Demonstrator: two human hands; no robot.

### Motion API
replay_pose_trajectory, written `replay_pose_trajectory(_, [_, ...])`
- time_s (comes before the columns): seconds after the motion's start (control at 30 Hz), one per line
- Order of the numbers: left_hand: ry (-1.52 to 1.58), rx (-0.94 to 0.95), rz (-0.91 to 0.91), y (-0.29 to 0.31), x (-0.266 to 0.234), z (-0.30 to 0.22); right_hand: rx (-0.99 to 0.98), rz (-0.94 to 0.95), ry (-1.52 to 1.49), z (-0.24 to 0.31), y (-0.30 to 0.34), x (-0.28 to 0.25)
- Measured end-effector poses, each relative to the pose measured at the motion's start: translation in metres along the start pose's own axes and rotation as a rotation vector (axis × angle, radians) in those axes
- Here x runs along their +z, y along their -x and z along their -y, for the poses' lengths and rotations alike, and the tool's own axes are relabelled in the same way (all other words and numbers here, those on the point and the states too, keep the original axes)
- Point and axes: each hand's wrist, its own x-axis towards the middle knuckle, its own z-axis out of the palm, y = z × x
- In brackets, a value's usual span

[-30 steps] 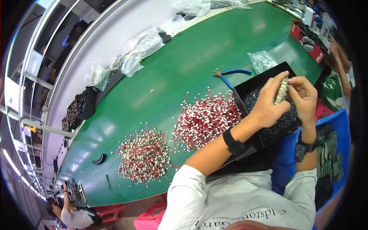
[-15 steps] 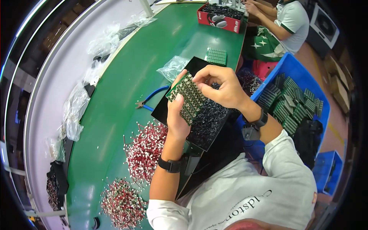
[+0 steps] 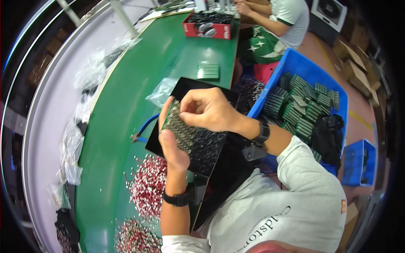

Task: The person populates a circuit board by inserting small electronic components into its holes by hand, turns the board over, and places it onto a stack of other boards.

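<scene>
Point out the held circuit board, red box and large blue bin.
Held circuit board [image 3: 179,133]: head view, studded face.
Red box [image 3: 206,31]: head view, printed side.
Large blue bin [image 3: 311,72]: head view, inner wall.

Head-worn fisheye view, steeply downward from close above the hands [image 3: 213,110] and green table [image 3: 112,143].

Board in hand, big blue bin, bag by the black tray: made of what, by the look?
Board: probably rigid resin laminate, green-coated, going by the thin flat edge; rows of pale, metallic-looking spots, though blurred.
Bin: likely moulded plastic, slight sheen; evenly blue, smooth walls.
Bag: looks like thin plastic film, clear and glossy; creases and pale highlights.
</scene>
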Motion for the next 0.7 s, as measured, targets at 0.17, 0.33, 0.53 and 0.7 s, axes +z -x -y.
replay_pose_trajectory(0.17, [0.119,-0.076,-0.127,-0.003,0.001,-0.006,-0.039,-0.053,-0.01,0.007,0.0,-0.018])
replay_pose_trajectory(0.33, [-0.027,-0.018,-0.09,-0.001,0.006,0.006,-0.171,0.068,0.253,0.008,-0.001,-0.013])
replay_pose_trajectory(0.53, [-0.033,-0.048,-0.081,-0.002,0.005,0.005,-0.111,0.038,0.197,0.004,-0.001,-0.007])
replay_pose_trajectory(0.7, [-0.09,0.019,-0.102,-0.002,0.0,0.006,-0.058,0.048,0.197,0.009,0.0,-0.002])
